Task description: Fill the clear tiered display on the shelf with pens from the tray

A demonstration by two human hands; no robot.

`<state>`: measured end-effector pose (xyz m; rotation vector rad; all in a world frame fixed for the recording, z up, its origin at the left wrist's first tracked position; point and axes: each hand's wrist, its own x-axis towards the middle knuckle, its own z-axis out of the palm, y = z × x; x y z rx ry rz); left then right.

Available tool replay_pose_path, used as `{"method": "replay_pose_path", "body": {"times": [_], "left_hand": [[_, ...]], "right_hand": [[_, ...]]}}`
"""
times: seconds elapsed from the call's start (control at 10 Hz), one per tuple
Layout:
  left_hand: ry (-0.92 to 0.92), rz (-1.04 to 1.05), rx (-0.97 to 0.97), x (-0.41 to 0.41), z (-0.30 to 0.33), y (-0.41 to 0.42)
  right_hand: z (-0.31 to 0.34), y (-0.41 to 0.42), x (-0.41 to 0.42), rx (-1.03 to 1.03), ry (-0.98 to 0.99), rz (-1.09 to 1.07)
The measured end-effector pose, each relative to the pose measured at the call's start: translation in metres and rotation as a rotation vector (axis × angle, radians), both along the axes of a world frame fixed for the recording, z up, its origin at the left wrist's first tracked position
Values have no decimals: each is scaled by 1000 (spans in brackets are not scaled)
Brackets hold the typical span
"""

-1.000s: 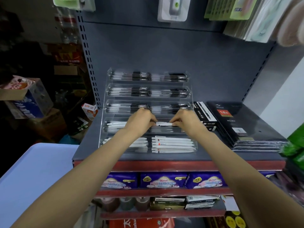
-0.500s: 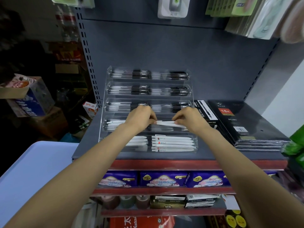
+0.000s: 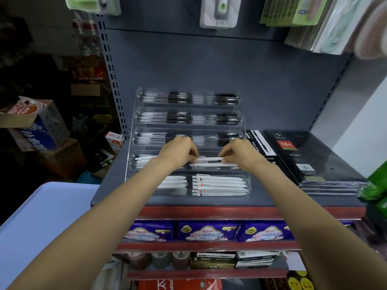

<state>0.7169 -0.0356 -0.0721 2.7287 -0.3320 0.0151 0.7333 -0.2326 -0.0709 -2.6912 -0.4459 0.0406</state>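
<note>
Now both hands, left hand [image 3: 178, 152] and right hand [image 3: 240, 152], are pinching white plastic pens [image 3: 209, 159] over the clear acrylic tiered display [image 3: 134, 130]'s second-lowest tier; should be lowering them level, parallel to its front edge.

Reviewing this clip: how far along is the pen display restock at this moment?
Well along. The clear tiered display has dark pens in its top three tiers, and the bottom tier holds white pens. In hand: the left hand and right hand pinch the ends of a white pen over the fourth tier, which looks only partly filled. Left: topping up that tier.
</note>
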Motion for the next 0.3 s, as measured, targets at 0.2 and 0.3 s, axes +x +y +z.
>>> {"method": "replay_pose_path", "body": {"times": [0.2, 0.3], "left_hand": [[-33, 5, 14, -1, -1, -3], [-48, 36, -86, -3, -3, 2]], "right_hand": [[-5, -3, -1, 19, -28, -12], [-5, 0, -7, 142, -74, -49]]}}
